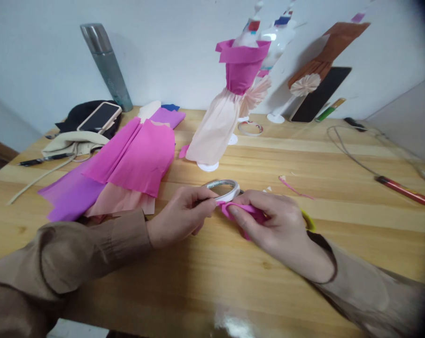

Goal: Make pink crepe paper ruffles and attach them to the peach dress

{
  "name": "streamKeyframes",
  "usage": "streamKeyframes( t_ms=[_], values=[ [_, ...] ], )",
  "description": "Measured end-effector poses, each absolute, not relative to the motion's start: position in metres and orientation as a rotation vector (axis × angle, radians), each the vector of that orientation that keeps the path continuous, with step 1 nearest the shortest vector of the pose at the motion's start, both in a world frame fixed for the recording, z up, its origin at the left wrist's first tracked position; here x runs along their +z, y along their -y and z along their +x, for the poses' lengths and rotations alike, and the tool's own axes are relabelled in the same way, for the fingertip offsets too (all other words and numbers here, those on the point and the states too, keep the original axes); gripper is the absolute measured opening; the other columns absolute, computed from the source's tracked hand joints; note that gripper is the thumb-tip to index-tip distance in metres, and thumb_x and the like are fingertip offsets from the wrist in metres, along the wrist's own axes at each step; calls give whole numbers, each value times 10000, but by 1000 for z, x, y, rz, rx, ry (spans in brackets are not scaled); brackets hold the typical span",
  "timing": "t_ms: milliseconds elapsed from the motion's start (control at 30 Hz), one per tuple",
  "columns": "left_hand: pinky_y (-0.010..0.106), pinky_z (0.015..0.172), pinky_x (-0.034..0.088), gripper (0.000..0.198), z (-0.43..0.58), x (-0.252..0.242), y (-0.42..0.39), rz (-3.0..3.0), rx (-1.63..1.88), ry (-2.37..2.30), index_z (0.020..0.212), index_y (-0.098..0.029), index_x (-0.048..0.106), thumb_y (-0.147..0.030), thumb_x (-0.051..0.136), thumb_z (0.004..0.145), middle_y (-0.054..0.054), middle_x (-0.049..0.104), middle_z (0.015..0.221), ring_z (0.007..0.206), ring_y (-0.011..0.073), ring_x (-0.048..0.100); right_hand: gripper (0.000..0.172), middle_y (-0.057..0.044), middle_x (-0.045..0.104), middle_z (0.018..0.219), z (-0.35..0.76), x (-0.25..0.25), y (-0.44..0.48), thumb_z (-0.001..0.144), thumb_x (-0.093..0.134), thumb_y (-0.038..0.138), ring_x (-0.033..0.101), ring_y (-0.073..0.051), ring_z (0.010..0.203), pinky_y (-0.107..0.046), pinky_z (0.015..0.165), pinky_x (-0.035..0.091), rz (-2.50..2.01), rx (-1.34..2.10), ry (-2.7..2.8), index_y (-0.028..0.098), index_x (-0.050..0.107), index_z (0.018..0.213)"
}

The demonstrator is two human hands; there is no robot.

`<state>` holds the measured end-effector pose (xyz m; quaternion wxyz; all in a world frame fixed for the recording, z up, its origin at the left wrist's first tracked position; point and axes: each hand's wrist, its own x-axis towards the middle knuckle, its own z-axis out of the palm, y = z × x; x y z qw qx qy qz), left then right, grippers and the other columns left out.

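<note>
My left hand (182, 213) is closed, its fingertips pinching the end of a small folded piece of magenta crepe paper (238, 213). My right hand (274, 220) is closed round the same paper piece from the right. Both hands rest low over the wooden table (212, 281). A roll of white tape (223, 187) lies on the table just behind my fingertips. A yellow-green object (309, 220) shows partly behind my right wrist; I cannot make out what it is.
Sheets of magenta, purple and peach crepe paper (127, 164) lie at the left. A bottle dressed in pink paper (229, 108) stands behind, with another paper-dressed figure (314, 70), a black tablet (320, 94), a steel flask (108, 63), a phone (99, 117), a red pen (404, 190) and a cable.
</note>
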<state>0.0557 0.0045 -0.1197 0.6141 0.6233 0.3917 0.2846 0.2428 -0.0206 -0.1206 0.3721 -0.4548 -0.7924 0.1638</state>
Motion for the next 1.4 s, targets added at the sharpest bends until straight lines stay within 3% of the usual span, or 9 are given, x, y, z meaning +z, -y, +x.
streamKeyframes(
  t_ms=[200,467,767,1033,1233,1400],
  values=[
    [222,582,402,134,60,-126,-4,1558,776,-834,717,-121,636,-195,561,800,9,582,663,635,109,509,207,39,513,506,243,-122,22,876,586,208,417,-82,447,-229,445,345,-1177,445,2012,190,585,669],
    [196,493,269,199,60,-126,-3,1643,736,-905,608,-112,567,-184,536,790,-37,407,558,561,71,354,220,34,491,517,242,-121,21,859,581,167,395,-75,445,-224,431,322,-1116,384,2044,183,557,641],
    [206,484,244,250,58,-125,-4,1689,721,-941,553,-126,509,-224,531,782,-42,361,546,548,70,330,206,17,542,551,242,-123,22,862,578,163,419,-84,468,-230,449,335,-1119,417,2059,186,558,659],
    [208,504,278,253,59,-124,-6,1740,762,-989,546,-135,502,-223,507,783,-37,382,541,556,79,348,247,55,424,489,240,-123,24,863,602,156,339,-67,429,-221,413,287,-1052,304,2044,184,543,625],
    [215,496,257,226,58,-127,-6,1798,754,-996,566,-128,531,-204,475,772,-39,362,543,548,78,335,167,35,535,547,240,-122,24,860,607,146,415,-63,454,-200,434,343,-1047,376,2028,177,586,697],
    [218,488,228,237,58,-124,-5,1829,758,-996,524,-137,469,-196,460,754,-40,322,539,538,72,315,130,39,561,566,240,-117,23,845,632,152,436,-57,452,-190,420,344,-1057,448,2008,180,600,721]
  ],
)
